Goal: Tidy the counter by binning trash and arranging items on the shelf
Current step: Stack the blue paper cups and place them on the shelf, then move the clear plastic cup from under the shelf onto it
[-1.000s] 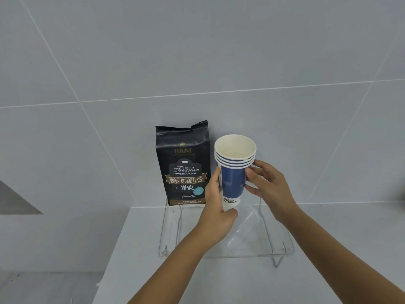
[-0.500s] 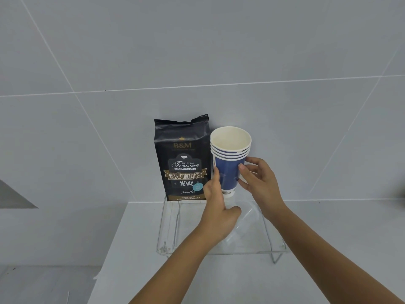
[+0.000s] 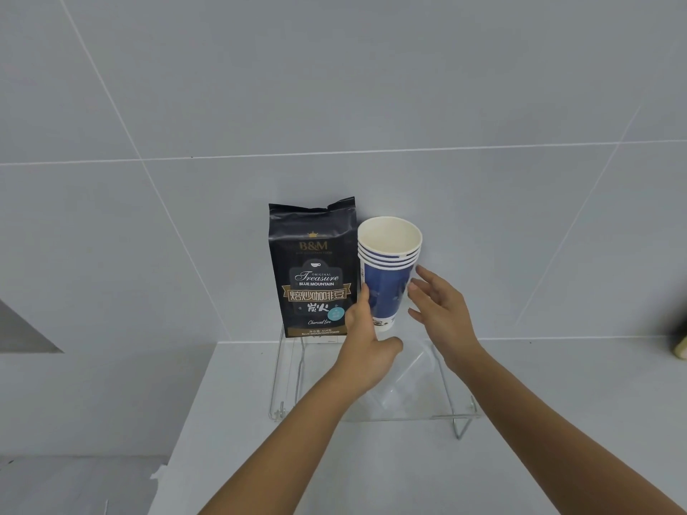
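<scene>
A stack of blue paper cups (image 3: pixel 386 288) with white insides stands upright at the back of a clear acrylic shelf (image 3: pixel 416 407) on the white counter. It sits right next to a black coffee bean bag (image 3: pixel 314 269), which stands against the tiled wall. My left hand (image 3: pixel 366 343) has its fingers lying along the stack's left side, with the thumb low in front of the base and off the cups. My right hand (image 3: pixel 442 310) is just right of the stack, fingers spread and apart from it.
The shelf rests on thin metal legs (image 3: pixel 461 427) on the white counter (image 3: pixel 371 470). The counter's left edge drops to the floor at the lower left. A yellowish object (image 3: pixel 681 347) peeks in at the far right edge.
The cup stack has moved left and back to stand beside the coffee bag. My right hand has let go and spread its fingers; my left hand's grip has loosened.
</scene>
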